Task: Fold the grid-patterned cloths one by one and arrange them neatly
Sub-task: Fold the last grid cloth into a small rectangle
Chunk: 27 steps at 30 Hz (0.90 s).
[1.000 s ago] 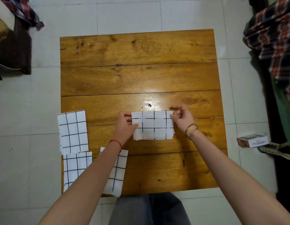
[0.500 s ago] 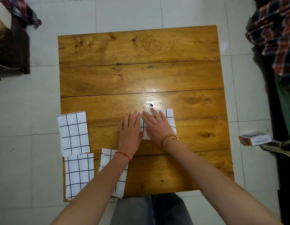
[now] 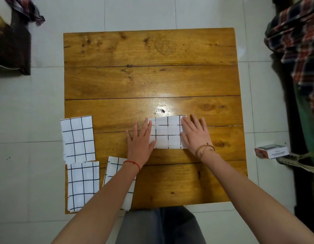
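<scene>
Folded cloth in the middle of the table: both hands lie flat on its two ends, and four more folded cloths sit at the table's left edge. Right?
Not quite. The head view shows three, not four: cloths and. The left hand and right hand do press the middle cloth.

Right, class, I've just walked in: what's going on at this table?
A person is folding grid-patterned cloths on a wooden table. Both hands lie flat, palms down, on the ends of a folded cloth near the table's middle: the left hand on its left end, the right hand on its right. Three more folded cloths lie at the table's near left corner, one partly under the left forearm.
</scene>
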Available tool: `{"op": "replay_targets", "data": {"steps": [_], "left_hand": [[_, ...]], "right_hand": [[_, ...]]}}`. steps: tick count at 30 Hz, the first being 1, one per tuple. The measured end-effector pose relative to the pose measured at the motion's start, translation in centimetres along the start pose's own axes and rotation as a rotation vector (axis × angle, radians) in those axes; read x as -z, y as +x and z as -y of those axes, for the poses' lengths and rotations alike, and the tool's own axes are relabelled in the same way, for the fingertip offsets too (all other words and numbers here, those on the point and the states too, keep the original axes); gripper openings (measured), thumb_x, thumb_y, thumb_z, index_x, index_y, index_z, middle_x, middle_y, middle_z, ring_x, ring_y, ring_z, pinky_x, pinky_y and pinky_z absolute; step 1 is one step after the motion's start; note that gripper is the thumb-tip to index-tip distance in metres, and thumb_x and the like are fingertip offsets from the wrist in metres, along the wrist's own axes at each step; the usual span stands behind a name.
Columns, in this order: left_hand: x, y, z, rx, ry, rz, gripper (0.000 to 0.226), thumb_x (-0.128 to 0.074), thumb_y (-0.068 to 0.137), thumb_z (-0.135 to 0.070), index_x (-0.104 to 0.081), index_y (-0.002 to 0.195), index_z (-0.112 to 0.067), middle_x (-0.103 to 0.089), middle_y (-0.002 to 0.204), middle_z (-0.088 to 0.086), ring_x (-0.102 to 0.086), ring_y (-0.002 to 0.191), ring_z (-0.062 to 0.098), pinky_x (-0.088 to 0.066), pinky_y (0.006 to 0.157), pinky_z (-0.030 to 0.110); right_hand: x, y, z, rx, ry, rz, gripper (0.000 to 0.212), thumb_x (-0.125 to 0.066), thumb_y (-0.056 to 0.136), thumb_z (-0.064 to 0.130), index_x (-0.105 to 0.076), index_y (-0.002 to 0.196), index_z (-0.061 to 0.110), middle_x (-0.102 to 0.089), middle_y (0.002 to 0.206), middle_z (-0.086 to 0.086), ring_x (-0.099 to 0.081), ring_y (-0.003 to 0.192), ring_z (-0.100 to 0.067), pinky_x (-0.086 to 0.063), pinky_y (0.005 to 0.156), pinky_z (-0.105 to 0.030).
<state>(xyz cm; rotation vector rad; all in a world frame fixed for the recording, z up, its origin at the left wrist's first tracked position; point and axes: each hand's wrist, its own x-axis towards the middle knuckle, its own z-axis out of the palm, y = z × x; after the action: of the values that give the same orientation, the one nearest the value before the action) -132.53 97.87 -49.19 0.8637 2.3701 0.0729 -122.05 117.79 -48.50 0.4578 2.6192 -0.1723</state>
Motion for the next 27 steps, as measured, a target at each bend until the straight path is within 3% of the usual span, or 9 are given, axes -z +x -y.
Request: {"op": "replay_targets", "data": {"steps": [2,4,6,8,13,17,20,23,27], "left_hand": [[0.2,-0.7,0.0,0.022,-0.055,-0.073,0.065,-0.041,0.099,-0.039,-0.011,0.153,-0.022,-0.002,0.162,-0.001,-0.001,0.148,0.029,-0.012,0.118,0.056],[0.3,-2.0,-0.1,0.033,-0.12,-0.212,0.052,-0.048,0.095,-0.028,-0.035,0.145,-0.017,-0.029,0.155,0.004,-0.024,0.143,0.029,-0.028,0.115,0.05],[-0.3,-3.4,-0.3,-0.011,-0.12,-0.328,0.039,-0.049,0.092,-0.021,-0.05,0.13,-0.014,-0.047,0.138,0.006,-0.042,0.131,0.026,-0.036,0.11,0.044],[-1.2,-4.7,-0.6,-0.054,-0.11,-0.346,0.035,-0.049,0.091,-0.019,-0.055,0.124,-0.014,-0.053,0.129,0.006,-0.047,0.124,0.023,-0.041,0.107,0.042],[-3.2,-6.3,-1.3,-0.009,-0.111,-0.21,0.047,-0.054,0.089,-0.022,-0.048,0.135,-0.013,-0.051,0.138,0.006,-0.045,0.13,0.024,-0.041,0.107,0.046],[-3.5,-6.8,-1.5,0.019,-0.088,-0.086,0.058,-0.049,0.094,-0.026,-0.03,0.148,-0.015,-0.031,0.153,0.002,-0.026,0.142,0.023,-0.025,0.115,0.045],[-3.2,-6.7,-1.6,0.03,-0.066,-0.062,0.06,-0.045,0.097,-0.029,-0.022,0.151,-0.017,-0.021,0.157,-0.001,-0.018,0.144,0.022,-0.02,0.116,0.044],[-3.1,-6.8,-1.9,0.053,-0.064,-0.04,0.062,-0.044,0.097,-0.029,-0.018,0.152,-0.018,-0.017,0.158,-0.002,-0.015,0.145,0.022,-0.019,0.117,0.044],[-3.0,-6.7,-2.5,0.071,-0.091,-0.106,0.056,-0.047,0.095,-0.024,-0.028,0.148,-0.019,-0.026,0.155,-0.001,-0.022,0.142,0.022,-0.027,0.115,0.042]], "right_hand": [[0.8,0.2,0.6,-0.018,0.074,-0.1,0.049,-0.033,0.098,0.036,-0.039,0.142,0.015,-0.04,0.148,-0.002,-0.026,0.141,-0.026,-0.01,0.117,-0.045],[1.4,0.4,1.1,0.009,0.11,-0.209,0.041,-0.036,0.095,0.031,-0.053,0.128,0.014,-0.056,0.131,-0.004,-0.043,0.128,-0.025,-0.027,0.111,-0.042],[1.8,0.5,1.8,0.098,0.112,-0.267,0.036,-0.033,0.094,0.029,-0.06,0.115,0.015,-0.062,0.115,-0.002,-0.052,0.113,-0.023,-0.036,0.1,-0.038],[2.0,0.3,2.7,0.205,0.12,-0.276,0.035,-0.034,0.092,0.027,-0.063,0.108,0.015,-0.063,0.106,-0.002,-0.056,0.102,-0.022,-0.042,0.091,-0.036],[0.3,-1.6,5.1,0.382,0.013,-0.106,0.039,-0.038,0.09,0.03,-0.058,0.12,0.015,-0.06,0.115,-0.004,-0.055,0.104,-0.024,-0.048,0.089,-0.038],[-0.7,-2.9,4.4,0.294,-0.016,0.027,0.045,-0.035,0.093,0.032,-0.047,0.133,0.015,-0.052,0.129,-0.005,-0.048,0.117,-0.025,-0.041,0.099,-0.039],[-1.3,-3.9,2.1,0.242,-0.027,-0.028,0.041,-0.043,0.092,0.029,-0.052,0.129,0.016,-0.057,0.124,-0.005,-0.052,0.112,-0.025,-0.043,0.095,-0.039],[-1.3,-4.7,0.2,0.224,-0.023,-0.092,0.039,-0.036,0.091,0.03,-0.06,0.119,0.016,-0.062,0.114,-0.003,-0.055,0.103,-0.024,-0.045,0.088,-0.038],[-0.2,-3.7,-0.4,0.174,0.103,-0.166,0.037,-0.033,0.095,0.031,-0.065,0.107,0.016,-0.062,0.109,-0.002,-0.053,0.102,-0.021,-0.043,0.087,-0.034]]}}
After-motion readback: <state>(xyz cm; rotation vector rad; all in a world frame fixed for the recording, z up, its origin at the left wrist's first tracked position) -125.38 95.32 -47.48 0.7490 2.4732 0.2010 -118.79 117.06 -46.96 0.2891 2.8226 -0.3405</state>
